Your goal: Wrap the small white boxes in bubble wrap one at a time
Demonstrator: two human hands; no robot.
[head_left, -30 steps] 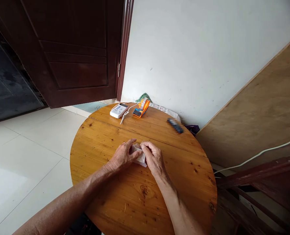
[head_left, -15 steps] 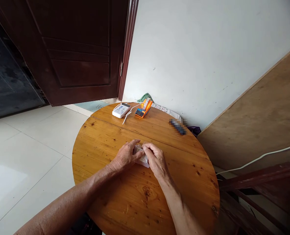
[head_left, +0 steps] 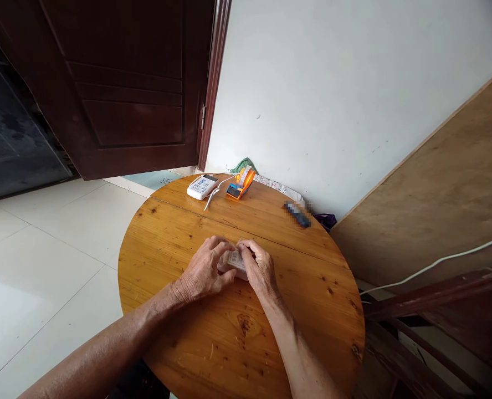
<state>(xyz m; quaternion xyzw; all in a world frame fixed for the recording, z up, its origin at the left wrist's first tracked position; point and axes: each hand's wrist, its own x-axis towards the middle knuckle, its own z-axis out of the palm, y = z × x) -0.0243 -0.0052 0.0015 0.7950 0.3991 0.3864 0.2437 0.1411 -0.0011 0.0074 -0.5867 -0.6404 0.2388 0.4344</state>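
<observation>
A small whitish box (head_left: 236, 259) with printing on top and what looks like clear plastic around it lies on the round wooden table (head_left: 246, 366). My left hand (head_left: 208, 267) is curled around its left side, fingers over the far edge and thumb at the near side. At the box's right far corner, my right hand (head_left: 259, 268) has thumb and forefinger pressed together against it. What exactly the right fingertips pinch is too small to make out. Both hands partly cover the box.
Toward the table's far edge are a white device (head_left: 203, 187) with a white cord (head_left: 213, 197) and an orange tape dispenser (head_left: 242, 183). A blurred dark object (head_left: 297, 214) lies at the far right. Behind stand a wall (head_left: 312, 100) and a dark red door (head_left: 129, 83).
My left hand has opened wider around the box, its thumb moving from the top to the near side. More of the printed top shows. The view has shifted slightly.
</observation>
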